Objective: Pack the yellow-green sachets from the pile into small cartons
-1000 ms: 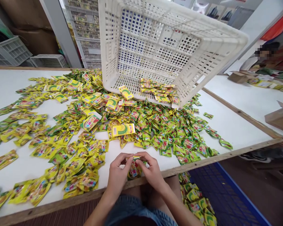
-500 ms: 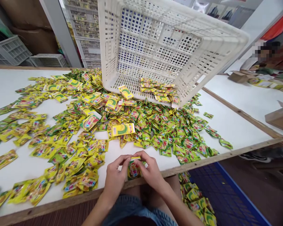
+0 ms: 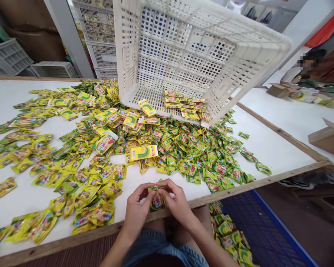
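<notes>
At the table's front edge, my left hand (image 3: 140, 202) and my right hand (image 3: 175, 200) are both closed on one small printed carton (image 3: 157, 201). Its face is green and yellow with a red and white logo. My thumbs press near its upper part, and the fingers hide its top and sides. Just beyond my hands lies a yellow carton (image 3: 144, 152) with a white end flap. Green sachets (image 3: 219, 168) are heaped to the right of it. Yellow sachets (image 3: 86, 196) spread over the table to the left of my hands.
A white plastic crate (image 3: 208, 89) lies tipped on its side behind the heap, with several cartons (image 3: 187, 107) inside. Below the table at right is a blue crate (image 3: 256, 222) beside more packets (image 3: 231, 237). Brown boxes (image 3: 328, 137) sit at far right, near another person.
My hands stay on the carton, with my fingers shifted slightly at its top. The yellow upper edge that showed between them is now mostly covered. The view has shifted a little.
</notes>
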`<control>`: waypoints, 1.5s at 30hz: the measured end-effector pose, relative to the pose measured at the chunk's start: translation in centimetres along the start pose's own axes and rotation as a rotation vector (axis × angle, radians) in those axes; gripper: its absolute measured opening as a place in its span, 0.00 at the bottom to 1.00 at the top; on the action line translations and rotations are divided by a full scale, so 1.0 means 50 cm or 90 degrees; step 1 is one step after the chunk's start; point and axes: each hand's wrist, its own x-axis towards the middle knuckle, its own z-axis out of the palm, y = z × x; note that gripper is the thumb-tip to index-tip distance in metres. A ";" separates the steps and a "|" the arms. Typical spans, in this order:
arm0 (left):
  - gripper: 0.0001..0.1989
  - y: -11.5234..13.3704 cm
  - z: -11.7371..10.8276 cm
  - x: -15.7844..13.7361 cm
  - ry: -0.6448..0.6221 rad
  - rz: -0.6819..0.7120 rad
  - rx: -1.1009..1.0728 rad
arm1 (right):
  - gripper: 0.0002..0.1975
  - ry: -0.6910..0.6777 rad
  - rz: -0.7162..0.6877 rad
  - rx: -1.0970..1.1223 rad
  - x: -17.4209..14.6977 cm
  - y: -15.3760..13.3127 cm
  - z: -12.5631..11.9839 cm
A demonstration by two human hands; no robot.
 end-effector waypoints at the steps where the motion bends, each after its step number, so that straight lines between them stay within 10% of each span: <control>1: 0.13 0.000 0.000 0.003 -0.019 -0.011 -0.013 | 0.11 -0.015 0.008 -0.003 -0.001 0.000 0.000; 11: 0.09 0.042 0.030 0.005 -0.103 0.061 0.012 | 0.09 0.058 0.007 -0.011 -0.011 -0.039 -0.022; 15: 0.12 0.090 0.030 0.053 -0.206 0.183 0.135 | 0.11 0.144 0.000 -0.176 -0.062 -0.065 -0.149; 21: 0.40 0.064 -0.045 0.236 -0.050 0.258 0.499 | 0.09 0.103 0.142 -0.501 -0.173 -0.062 -0.375; 29: 0.19 0.070 -0.099 0.230 0.015 0.225 0.431 | 0.10 0.073 -0.009 -0.354 0.000 -0.019 -0.169; 35: 0.23 0.055 -0.135 0.127 0.100 -0.040 -0.057 | 0.06 0.026 -0.142 -0.495 0.125 0.009 -0.037; 39: 0.26 0.039 -0.128 0.087 0.084 -0.138 -0.116 | 0.16 0.053 -0.152 -0.536 0.142 0.026 -0.007; 45: 0.24 0.031 -0.108 0.075 0.080 -0.177 -0.120 | 0.03 0.100 -0.160 -0.512 0.122 0.033 -0.045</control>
